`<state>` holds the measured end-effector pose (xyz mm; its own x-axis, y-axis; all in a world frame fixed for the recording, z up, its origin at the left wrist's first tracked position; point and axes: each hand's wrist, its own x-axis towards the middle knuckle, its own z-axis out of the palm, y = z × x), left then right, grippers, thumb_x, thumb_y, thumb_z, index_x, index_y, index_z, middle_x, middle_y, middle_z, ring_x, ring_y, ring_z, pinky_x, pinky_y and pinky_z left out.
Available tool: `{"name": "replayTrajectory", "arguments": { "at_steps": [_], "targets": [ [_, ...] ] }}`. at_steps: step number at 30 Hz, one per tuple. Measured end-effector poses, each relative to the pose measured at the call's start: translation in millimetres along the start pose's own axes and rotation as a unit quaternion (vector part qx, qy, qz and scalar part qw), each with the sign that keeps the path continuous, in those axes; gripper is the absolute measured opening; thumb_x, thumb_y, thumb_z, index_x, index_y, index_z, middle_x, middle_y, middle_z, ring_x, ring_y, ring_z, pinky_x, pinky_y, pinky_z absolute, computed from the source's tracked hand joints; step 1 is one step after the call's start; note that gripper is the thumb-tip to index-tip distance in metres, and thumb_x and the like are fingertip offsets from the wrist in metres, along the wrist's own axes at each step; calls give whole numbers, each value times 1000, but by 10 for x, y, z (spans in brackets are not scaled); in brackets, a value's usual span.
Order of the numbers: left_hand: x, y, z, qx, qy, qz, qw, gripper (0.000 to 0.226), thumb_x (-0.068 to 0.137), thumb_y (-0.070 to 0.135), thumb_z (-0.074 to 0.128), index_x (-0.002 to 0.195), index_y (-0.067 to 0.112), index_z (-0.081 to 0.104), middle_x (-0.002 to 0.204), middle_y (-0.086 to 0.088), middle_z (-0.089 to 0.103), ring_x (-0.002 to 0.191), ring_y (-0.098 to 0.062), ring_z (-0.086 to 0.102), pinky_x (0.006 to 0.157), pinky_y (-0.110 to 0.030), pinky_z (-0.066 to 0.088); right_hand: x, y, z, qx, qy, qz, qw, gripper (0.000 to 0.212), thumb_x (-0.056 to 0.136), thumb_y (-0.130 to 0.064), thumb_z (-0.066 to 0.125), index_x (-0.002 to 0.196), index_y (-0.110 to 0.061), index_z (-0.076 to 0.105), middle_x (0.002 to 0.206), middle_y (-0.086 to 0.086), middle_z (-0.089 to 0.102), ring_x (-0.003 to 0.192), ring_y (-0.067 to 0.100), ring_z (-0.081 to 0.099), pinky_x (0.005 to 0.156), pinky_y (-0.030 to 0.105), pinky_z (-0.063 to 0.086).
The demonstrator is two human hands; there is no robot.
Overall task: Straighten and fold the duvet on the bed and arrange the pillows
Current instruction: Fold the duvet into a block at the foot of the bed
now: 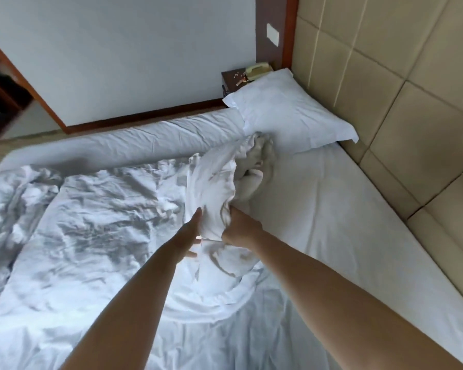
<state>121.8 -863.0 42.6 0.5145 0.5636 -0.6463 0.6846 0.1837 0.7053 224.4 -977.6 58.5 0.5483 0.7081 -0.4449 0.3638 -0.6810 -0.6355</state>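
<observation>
A crumpled white duvet (91, 222) covers the left and middle of the bed (332, 209). Its top edge is bunched into a raised ridge (214, 182) near the centre. My left hand (189, 233) lies against the left side of that ridge with its fingers stretched along the fabric. My right hand (238, 225) grips the same bunched edge from the right, fingers buried in the cloth. A white pillow (286, 113) lies flat at the far corner against the headboard. Some beige fabric (257, 166) shows under the lifted edge.
A padded beige headboard (398, 89) runs along the right. A dark nightstand (233, 78) with a telephone (257, 69) stands beyond the pillow. White wall with a wooden skirting (145, 116) borders the far side; a wooden door frame (19, 76) stands at far left.
</observation>
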Motion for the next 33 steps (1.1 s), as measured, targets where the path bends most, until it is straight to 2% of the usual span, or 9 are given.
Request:
{"name": "replayTrajectory", "arguments": {
  "at_steps": [4,8,14,17,22,25,27,30,33],
  "targets": [
    [-334,-74,-590,-5,90,100,991,65,90,65,39,131,15,52,132,-8,54,120,-30,52,95,-41,46,-409,-687,468,-118,-2,-77,990,67,84,-15,55,145,-24,29,137,2,50,124,27,50,98,33,43],
    [-534,-237,-1056,-19,95,173,980,86,59,72,66,123,16,55,119,3,62,110,-16,57,104,-35,41,-670,-1109,1050,-229,-13,-123,966,56,87,-17,51,140,-29,37,129,2,57,116,28,56,95,38,47],
    [-513,-525,-1426,288,101,222,926,131,48,45,89,148,23,9,133,-11,41,128,-29,37,103,-38,38,-926,-1411,1575,-350,-29,-159,923,39,90,-13,49,129,-14,48,125,7,57,113,30,58,94,39,46],
    [-457,-608,-1443,358,109,198,906,128,59,30,82,148,36,-10,137,-13,35,127,-31,42,99,-43,44,-896,-1381,1717,-341,-34,-154,927,36,89,-14,51,125,-15,49,125,5,57,114,28,56,94,38,43],
    [-159,-583,-1498,422,139,196,874,97,79,12,60,150,36,-2,110,-12,61,103,-31,59,81,-35,47,-682,-1113,1726,-113,-133,-65,982,61,79,-35,72,132,-21,45,124,-3,55,115,20,54,91,29,41],
    [17,-581,-1461,443,144,182,866,95,76,9,59,150,36,6,101,-10,65,94,-30,62,74,-34,50,-356,-864,1588,117,-28,8,993,32,82,-49,66,79,-22,49,81,-4,50,69,10,49,65,25,38],
    [143,-542,-1424,436,136,177,872,94,75,10,59,149,37,9,99,-8,66,91,-29,63,70,-32,49,-80,-715,1462,191,50,103,975,38,85,-54,58,95,-18,52,100,3,50,84,16,53,75,31,42],
    [352,-440,-1392,429,131,173,877,90,79,20,63,149,37,9,109,-7,64,97,-28,62,74,-33,49,305,-586,1381,285,31,202,936,74,85,-61,53,140,-15,34,138,11,37,120,28,47,91,33,38],
    [539,-327,-1387,414,122,151,890,84,82,29,63,149,31,12,122,-8,59,109,-31,57,86,-37,49,609,-602,1357,387,69,164,905,78,69,-75,61,127,-25,46,120,9,48,105,23,53,87,32,36]
  ]
}}
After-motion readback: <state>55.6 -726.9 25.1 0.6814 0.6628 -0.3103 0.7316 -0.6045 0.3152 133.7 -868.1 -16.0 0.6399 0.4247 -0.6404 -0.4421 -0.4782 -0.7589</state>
